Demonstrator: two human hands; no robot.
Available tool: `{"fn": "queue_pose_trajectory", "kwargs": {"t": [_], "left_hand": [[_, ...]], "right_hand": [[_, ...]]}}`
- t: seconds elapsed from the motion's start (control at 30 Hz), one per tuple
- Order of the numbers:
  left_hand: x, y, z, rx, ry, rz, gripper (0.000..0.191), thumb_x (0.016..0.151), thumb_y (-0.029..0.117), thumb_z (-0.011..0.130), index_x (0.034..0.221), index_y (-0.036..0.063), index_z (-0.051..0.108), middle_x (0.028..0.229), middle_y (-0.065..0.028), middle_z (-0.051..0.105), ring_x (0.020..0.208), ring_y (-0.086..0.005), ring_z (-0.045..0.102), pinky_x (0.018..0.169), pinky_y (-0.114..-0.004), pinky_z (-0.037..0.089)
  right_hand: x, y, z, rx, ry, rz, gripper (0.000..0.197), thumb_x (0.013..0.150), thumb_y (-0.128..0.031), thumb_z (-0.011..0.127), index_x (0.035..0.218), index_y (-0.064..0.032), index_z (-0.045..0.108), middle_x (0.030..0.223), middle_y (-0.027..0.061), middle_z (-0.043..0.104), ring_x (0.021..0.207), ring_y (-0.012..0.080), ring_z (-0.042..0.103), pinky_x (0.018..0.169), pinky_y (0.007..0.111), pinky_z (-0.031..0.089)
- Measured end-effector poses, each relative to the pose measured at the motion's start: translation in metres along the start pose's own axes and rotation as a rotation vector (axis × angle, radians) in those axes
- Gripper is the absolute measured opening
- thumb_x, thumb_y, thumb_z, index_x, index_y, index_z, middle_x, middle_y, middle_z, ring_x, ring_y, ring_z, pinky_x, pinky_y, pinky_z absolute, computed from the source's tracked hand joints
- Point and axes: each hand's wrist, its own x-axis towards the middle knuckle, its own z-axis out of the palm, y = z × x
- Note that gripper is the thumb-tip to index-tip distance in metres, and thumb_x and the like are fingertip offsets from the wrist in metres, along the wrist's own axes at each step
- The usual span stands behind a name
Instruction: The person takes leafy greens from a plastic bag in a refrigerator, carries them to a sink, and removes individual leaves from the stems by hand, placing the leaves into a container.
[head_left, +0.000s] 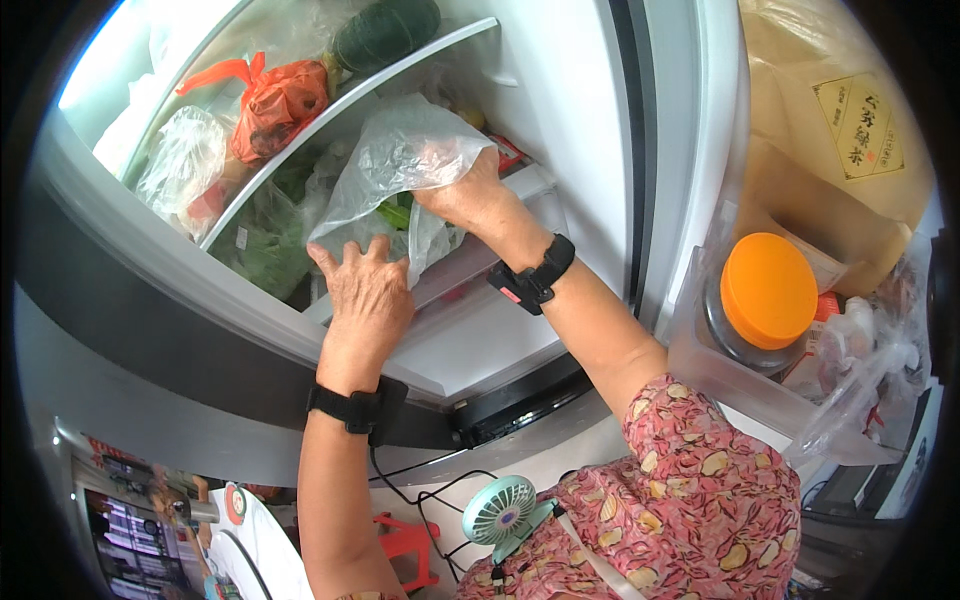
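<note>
A clear plastic bag (401, 150) with green leaves (395, 214) under it lies at the lower shelf of an open refrigerator. My right hand (461, 187) reaches in at the bag's right side, its fingers partly covered by the film; what they grip is hidden. With fingers spread, my left hand (366, 289) touches the bag's lower left edge; whether it pinches the film is not plain. Left of the bag lie bagged leafy greens (266, 247). On the shelf above sit a knotted red plastic bag (281, 105), another clear bag (184, 169) and a dark green gourd or melon (386, 34).
The curved front edge of the glass shelf (352, 97) runs above my hands. At right, the door bin (750, 397) holds a jar with an orange lid (769, 289), a brown paper package (810, 187) and plastic bags. A red stool (409, 551) and black cables are below.
</note>
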Motion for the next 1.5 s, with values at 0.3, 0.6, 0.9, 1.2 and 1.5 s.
{"fn": "queue_pose_trajectory", "kwargs": {"t": [0.3,0.6,0.9,1.2,1.5], "left_hand": [[0.017,-0.007,0.004,-0.079,0.042,0.221,0.012,0.055,0.004,0.061,0.066,-0.0002,0.061,0.09,-0.0143,0.057,0.098,-0.0297,0.05,0.098,-0.054,0.028],[0.023,-0.01,-0.001,0.337,0.053,0.082,0.033,0.062,0.018,0.067,0.089,-0.0002,0.06,0.081,-0.014,0.06,0.098,-0.0285,0.051,0.089,-0.05,0.03],[0.017,0.008,-0.008,0.199,0.092,0.233,0.012,0.064,0.005,0.053,0.062,-0.003,0.062,0.062,-0.0154,0.058,0.087,-0.0297,0.053,0.1,-0.061,0.018],[-0.012,0.001,-0.003,-0.279,0.584,0.053,0.03,0.074,0.009,0.064,0.1,-0.0046,0.056,0.109,-0.0191,0.055,0.106,-0.0349,0.048,0.097,-0.047,0.031],[0.01,0.008,0.053,-0.711,0.509,-0.52,0.066,0.081,0.026,0.062,0.131,-0.0023,0.03,0.13,-0.0267,0.031,0.117,-0.039,0.037,0.098,-0.04,0.03]], "right_hand": [[0.009,0.008,0.012,0.261,-0.209,0.014,0.009,0.068,-0.007,0.053,0.069,-0.0015,0.06,0.07,0.0169,0.06,0.066,0.0337,0.058,0.062,0.039,0.047],[-0.005,0.036,0.029,0.197,-0.138,0.046,0.012,0.069,-0.009,0.058,0.08,-0.0043,0.06,0.079,0.0168,0.06,0.074,0.0317,0.056,0.066,0.039,0.045],[0.032,0.009,0.091,0.145,-0.365,0.544,0.055,0.076,-0.043,0.055,0.105,0.0037,0.058,0.115,0.0243,0.052,0.101,0.034,0.054,0.089,0.04,0.042],[0.019,0.021,0.069,0.072,-0.387,0.211,0.045,0.08,-0.036,0.052,0.114,-0.0056,0.054,0.119,0.0193,0.051,0.108,0.0308,0.049,0.092,0.038,0.038],[0.02,0.042,0.082,0.071,-0.204,0.377,0.039,0.081,-0.033,0.05,0.109,-0.0075,0.057,0.111,0.0177,0.056,0.101,0.0306,0.054,0.087,0.039,0.041]]}}
